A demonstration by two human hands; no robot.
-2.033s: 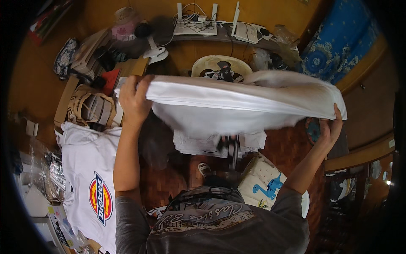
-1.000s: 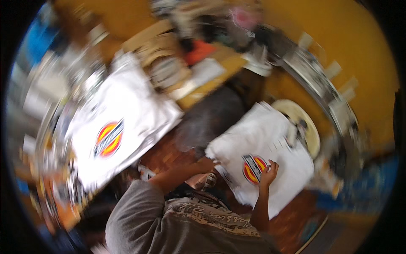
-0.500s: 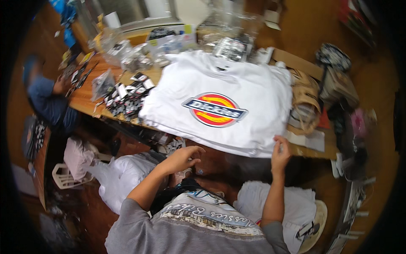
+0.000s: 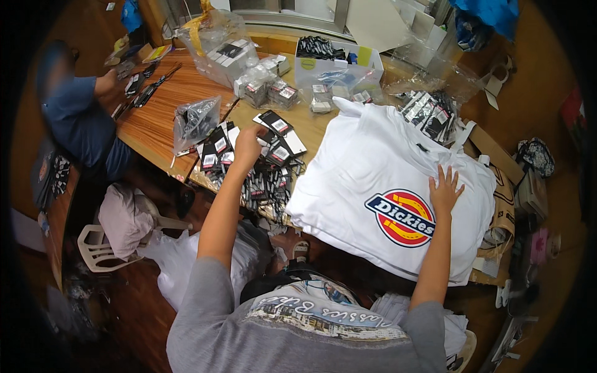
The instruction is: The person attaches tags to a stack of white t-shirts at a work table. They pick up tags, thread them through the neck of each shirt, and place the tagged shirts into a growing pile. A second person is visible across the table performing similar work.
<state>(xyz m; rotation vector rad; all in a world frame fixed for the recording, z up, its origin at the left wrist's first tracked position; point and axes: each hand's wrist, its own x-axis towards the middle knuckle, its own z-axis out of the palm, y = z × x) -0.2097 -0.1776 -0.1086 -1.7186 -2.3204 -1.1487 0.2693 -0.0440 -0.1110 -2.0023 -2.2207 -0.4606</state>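
A stack of white T-shirts (image 4: 348, 180) with a red, yellow and blue chest print lies on the table in front of me. My right hand (image 4: 444, 193) rests flat on the top shirt beside the print, fingers spread. At the left, my left hand (image 4: 249, 146) reaches into a heap of black-and-white hang tags (image 4: 258, 186) with strings. Its fingers are bunched at the edge of a black tag (image 4: 273, 122); what lies between them is hidden.
Behind the tags are clear bags of packed tags (image 4: 264, 87) and a white box (image 4: 373, 59). A person in blue (image 4: 81, 118) works at the far left. A plastic chair (image 4: 102, 248) with cloth and a white plastic bag (image 4: 180, 261) stand below the table.
My left hand has moved from above my lap out to the hang tags. My right hand has gone from the shirt's near edge to lie on its front. The view has swung left.
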